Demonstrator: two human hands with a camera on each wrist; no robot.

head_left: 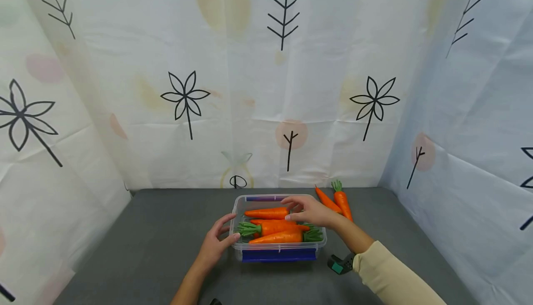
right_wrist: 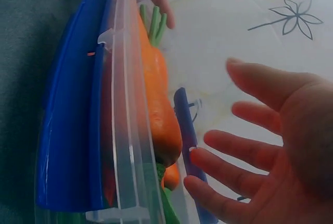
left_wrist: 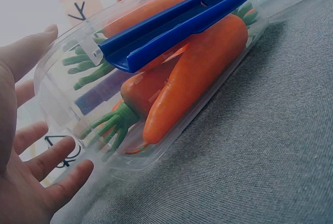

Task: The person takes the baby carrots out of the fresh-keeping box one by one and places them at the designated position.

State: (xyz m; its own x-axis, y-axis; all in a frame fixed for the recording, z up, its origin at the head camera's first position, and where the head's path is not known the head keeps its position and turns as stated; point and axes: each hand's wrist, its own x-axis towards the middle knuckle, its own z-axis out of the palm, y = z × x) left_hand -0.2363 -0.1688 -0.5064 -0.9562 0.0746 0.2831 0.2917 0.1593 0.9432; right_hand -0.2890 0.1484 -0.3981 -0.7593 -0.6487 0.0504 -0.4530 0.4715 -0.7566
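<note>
A clear plastic box (head_left: 280, 246) with blue latches (head_left: 279, 255) holds several orange carrots (head_left: 276, 237) with green tops, lying on their sides. My left hand (head_left: 213, 245) is at the box's left end, thumb and fingers spread beside the wall; the left wrist view shows the fingers extended. Over the box's back right part is my right hand (head_left: 311, 210), above the end of a carrot (head_left: 266, 213). In the right wrist view its fingers (right_wrist: 234, 174) are loosely extended, with nothing between them. Contact of either hand with the box is hard to tell.
Two loose carrots lie behind the right forearm, one pointing tip-back (head_left: 326, 199) and one with its green top at the back (head_left: 341, 202). All stands on a dark grey table (head_left: 175, 231). Patterned cloth walls (head_left: 258, 87) enclose the back and sides.
</note>
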